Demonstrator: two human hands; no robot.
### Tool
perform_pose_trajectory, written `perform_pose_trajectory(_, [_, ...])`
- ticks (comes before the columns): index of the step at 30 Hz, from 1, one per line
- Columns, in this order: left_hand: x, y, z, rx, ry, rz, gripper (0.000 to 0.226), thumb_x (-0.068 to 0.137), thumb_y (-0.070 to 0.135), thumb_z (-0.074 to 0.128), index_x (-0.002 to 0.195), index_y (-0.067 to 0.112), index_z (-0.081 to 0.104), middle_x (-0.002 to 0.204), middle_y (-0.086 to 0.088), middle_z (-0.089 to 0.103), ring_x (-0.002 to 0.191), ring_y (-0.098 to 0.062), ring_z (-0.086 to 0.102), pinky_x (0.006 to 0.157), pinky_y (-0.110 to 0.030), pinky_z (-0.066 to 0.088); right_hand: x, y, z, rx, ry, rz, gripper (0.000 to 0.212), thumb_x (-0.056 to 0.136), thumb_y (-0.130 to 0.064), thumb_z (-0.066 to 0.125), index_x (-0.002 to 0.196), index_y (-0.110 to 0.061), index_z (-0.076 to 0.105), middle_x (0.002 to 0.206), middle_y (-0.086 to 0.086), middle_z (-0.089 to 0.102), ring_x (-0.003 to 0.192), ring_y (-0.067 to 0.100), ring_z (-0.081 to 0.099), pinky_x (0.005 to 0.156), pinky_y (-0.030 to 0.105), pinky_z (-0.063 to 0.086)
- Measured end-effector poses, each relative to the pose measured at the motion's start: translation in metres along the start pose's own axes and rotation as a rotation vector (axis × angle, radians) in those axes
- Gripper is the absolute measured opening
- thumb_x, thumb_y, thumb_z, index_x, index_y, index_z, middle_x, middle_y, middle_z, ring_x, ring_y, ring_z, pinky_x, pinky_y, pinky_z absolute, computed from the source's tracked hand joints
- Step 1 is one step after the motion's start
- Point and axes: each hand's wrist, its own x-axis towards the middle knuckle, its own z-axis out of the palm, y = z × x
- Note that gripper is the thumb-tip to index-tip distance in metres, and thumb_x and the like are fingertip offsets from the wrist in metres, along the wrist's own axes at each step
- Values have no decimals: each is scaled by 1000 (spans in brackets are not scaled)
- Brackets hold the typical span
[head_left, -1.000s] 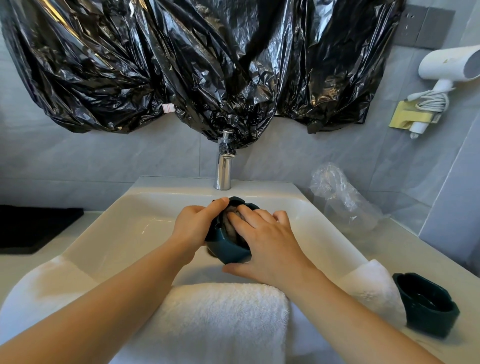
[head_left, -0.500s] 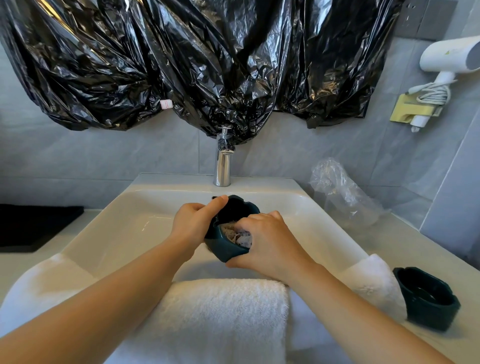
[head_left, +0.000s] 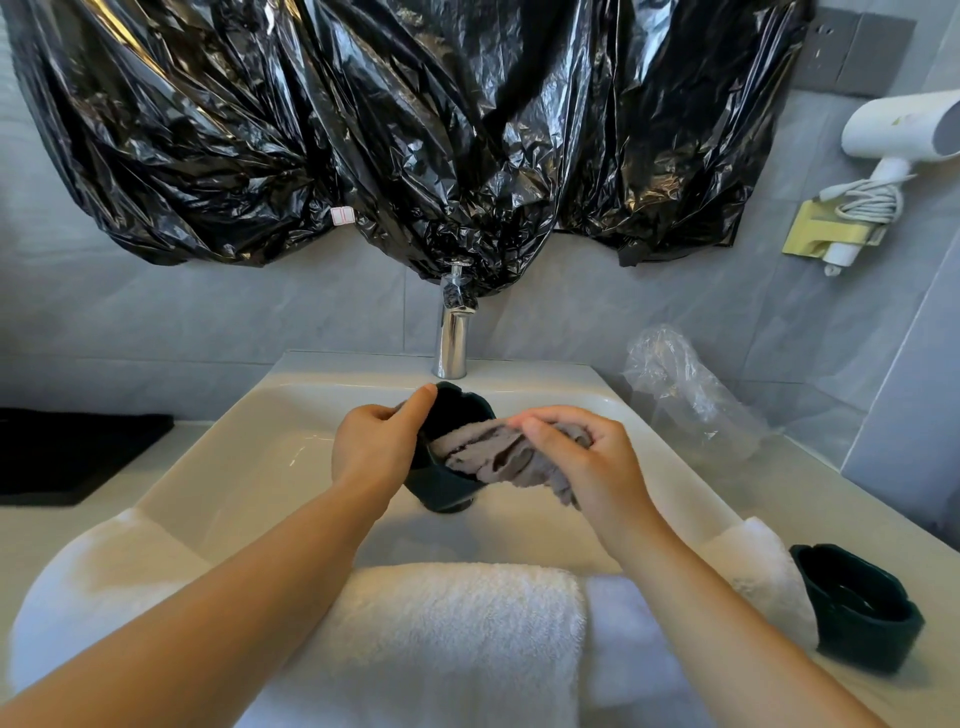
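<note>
So the wipe-down looked like it was wrapping up. A second earlier the right hand (head_left: 592, 462) had its fingers stuffed down inside the dark green cup (head_left: 439, 491) with the grey cloth (head_left: 493, 457) bunched in there. Half a second on it was still working the inside. By this frame the hand had backed out to the right of the faucet (head_left: 453, 338), dragging the cloth with it. Roughly half the cloth hung over the cup's rim and the rest was pinched in curled fingers.

The left hand (head_left: 374, 447) hadn't really moved. It was wrapped around the cup's left side with the thumb hooked over the rim, holding it in the air over the sink (head_left: 234, 467), just in front of the faucet and a bit below it. The cup's mouth was tipped toward the right hand.

My read is that the inside scrub was done, or at least paused, and the cloth was coming out. It could also have been a re-bunch before another pass, hard to say from one frame. The tail of the cloth was still in the cup, so it needed one more tug to clear.

A second cup of the same colour (head_left: 857, 613) sat well off to the faucet's right and nearer the person, past the white towel (head_left: 457, 634) draped over the sink's front edge. I couldn't tell whether that one was already wiped.
</note>
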Motion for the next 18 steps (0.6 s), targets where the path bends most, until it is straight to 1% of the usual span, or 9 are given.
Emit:
perform_pose_trajectory(3, [3, 0, -3, -94, 64, -37, 52, 80, 55, 64, 68, 5, 61, 67, -9, 56, 67, -26, 52, 74, -45, 55, 6, 3, -5, 120, 285, 89, 14, 91, -12, 63, 83, -12, 74, 54, 3, 58, 39, 8, 39, 35, 15, 27])
perform_pose_trajectory(5, [2, 2, -4, -128, 87, -44, 51, 82, 53, 62, 64, 6, 56, 64, -8, 53, 67, -26, 50, 72, -43, 53, 11, 9, -9, 162, 520, 141, 15, 88, -15, 66, 75, -19, 72, 61, 1, 59, 44, 8, 45, 36, 15, 32])
perform_pose_trajectory(7, [2, 4, -5, -150, 116, -56, 51, 85, 53, 60, 62, 7, 53, 63, -7, 52, 69, -26, 51, 71, -40, 51, 15, 15, -15, 208, 734, 158, 16, 85, -18, 67, 71, -23, 70, 66, -3, 62, 57, 14, 53, 45, 20, 40])
perform_pose_trajectory(9, [5, 3, -6, -196, 140, -95, 51, 84, 56, 58, 67, 8, 58, 69, -7, 56, 79, -29, 58, 82, -45, 56, 16, 20, -21, 221, 876, 145, 16, 85, -21, 66, 70, -26, 70, 71, -4, 65, 67, 18, 58, 59, 29, 48])
perform_pose_trajectory(10, [5, 4, -7, -223, 150, -116, 50, 84, 56, 58, 69, 9, 59, 72, -6, 58, 85, -31, 61, 85, -48, 56, 16, 22, -22, 208, 899, 140, 16, 85, -22, 66, 70, -27, 69, 73, -4, 66, 71, 20, 59, 65, 33, 50])
perform_pose_trajectory(12, [5, 5, -8, -264, 154, -139, 47, 85, 57, 57, 70, 12, 59, 75, -6, 59, 93, -33, 62, 87, -50, 55, 18, 26, -22, 177, 850, 158, 14, 86, -23, 66, 72, -27, 69, 81, 0, 68, 79, 23, 62, 74, 38, 51])
perform_pose_trajectory(15, [4, 8, -8, -318, 103, -156, 43, 87, 54, 57, 72, 13, 58, 80, -6, 60, 98, -34, 62, 87, -49, 56, 19, 29, -19, 60, 660, 199, 10, 89, -20, 67, 80, -25, 69, 94, 3, 71, 92, 23, 64, 86, 37, 53])
perform_pose_trajectory(17, [3, 9, -5, -398, 30, -199, 38, 87, 50, 59, 80, 14, 60, 92, -10, 64, 100, -31, 63, 82, -44, 58, 17, 28, -16, -41, 493, 193, 5, 90, -21, 66, 91, -22, 70, 100, -1, 70, 96, 18, 63, 88, 33, 52])
perform_pose_trajectory(18, [3, 10, -4, -442, -23, -232, 36, 88, 49, 59, 88, 13, 61, 101, -13, 65, 101, -31, 64, 79, -43, 58, 15, 26, -14, -106, 411, 172, 10, 91, -23, 65, 99, -21, 71, 104, -4, 68, 98, 14, 61, 87, 30, 50])
